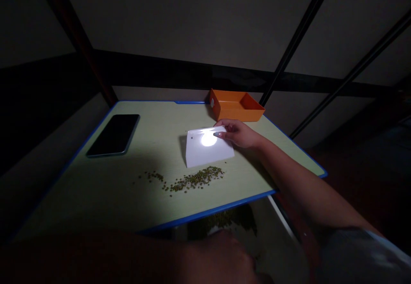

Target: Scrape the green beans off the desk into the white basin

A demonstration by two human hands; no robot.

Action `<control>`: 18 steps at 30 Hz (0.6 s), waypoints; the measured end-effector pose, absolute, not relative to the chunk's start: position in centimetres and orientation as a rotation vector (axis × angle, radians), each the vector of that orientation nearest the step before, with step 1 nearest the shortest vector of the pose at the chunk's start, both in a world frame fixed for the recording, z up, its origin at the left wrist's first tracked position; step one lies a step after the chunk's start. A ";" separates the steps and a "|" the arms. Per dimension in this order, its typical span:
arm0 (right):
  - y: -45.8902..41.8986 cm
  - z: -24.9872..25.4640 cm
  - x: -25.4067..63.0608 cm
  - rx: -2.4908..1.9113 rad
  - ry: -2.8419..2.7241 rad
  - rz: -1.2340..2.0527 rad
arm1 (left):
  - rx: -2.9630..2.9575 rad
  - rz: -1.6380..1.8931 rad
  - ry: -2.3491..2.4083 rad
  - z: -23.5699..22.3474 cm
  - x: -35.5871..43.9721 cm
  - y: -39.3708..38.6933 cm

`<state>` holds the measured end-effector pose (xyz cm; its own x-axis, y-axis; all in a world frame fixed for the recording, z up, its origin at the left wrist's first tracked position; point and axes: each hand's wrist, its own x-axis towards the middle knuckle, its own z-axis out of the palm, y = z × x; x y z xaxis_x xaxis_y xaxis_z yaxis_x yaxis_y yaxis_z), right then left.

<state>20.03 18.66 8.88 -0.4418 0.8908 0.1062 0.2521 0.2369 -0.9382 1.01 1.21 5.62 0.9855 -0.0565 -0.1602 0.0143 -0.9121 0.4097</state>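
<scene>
My right hand (233, 133) is closed on the upper right edge of a white flat-sided piece (197, 151), thumb on its face. The piece stands tilted on the table, with a bright light spot and one small dark speck on it. Just in front of its lower edge lies a loose band of small green beans (195, 180), thinning out to the left. My left hand (224, 254) is low in the dark over an open drawer-like container (276, 241). More beans (233, 217) lie inside it. The fingers of that hand are hidden in shadow.
An orange tray (237, 115) sits at the table's back right, behind my right hand. A dark-screened phone or tablet (114, 135) lies at the left. The pale green table (157, 121) has a blue edge. Dark walls stand behind it.
</scene>
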 end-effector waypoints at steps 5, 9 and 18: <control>18.5 8.5 20.5 -1.022 -1.795 1.191 | 2.747 -0.272 -0.044 5.8 1.3 1.3; 18.2 8.5 20.2 -1.021 -1.814 1.214 | 2.812 -0.389 -0.145 7.0 1.7 1.6; 17.7 8.6 19.8 -1.070 -1.791 1.270 | 2.811 -0.444 -0.164 7.6 1.9 1.7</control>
